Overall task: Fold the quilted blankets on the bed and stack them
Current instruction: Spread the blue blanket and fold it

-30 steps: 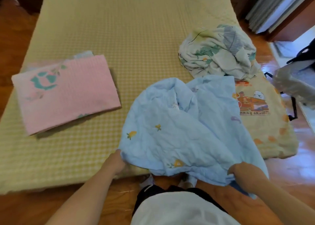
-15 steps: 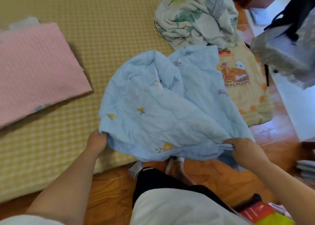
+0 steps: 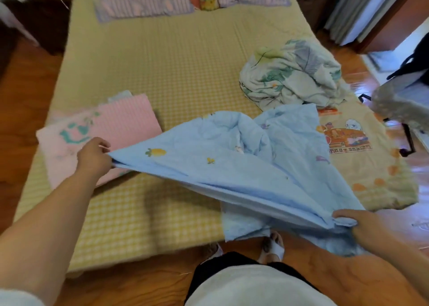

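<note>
A light blue quilted blanket (image 3: 243, 161) with small fruit prints is stretched above the bed's near edge. My left hand (image 3: 94, 156) grips its left corner over the folded pink blanket (image 3: 97, 134). My right hand (image 3: 369, 226) grips its bunched right end near the bed's right corner. The blanket's far part is still crumpled on the bed. A crumpled white leaf-print blanket (image 3: 292, 76) lies at the right. Under it a cream blanket (image 3: 362, 157) with a cartoon picture is spread flat.
The bed (image 3: 167, 66) has a yellow-green checked cover. Purple striped pillows (image 3: 144, 1) lie at its head. Wooden floor surrounds it, my feet (image 3: 274, 245) stand at its near edge. A chair with a dark bag (image 3: 413, 73) stands at the right.
Both hands have moved apart, pulling the blue blanket's near edge taut and lifting it. My left hand went left over the pink blanket. The camera view tilted up the bed.
</note>
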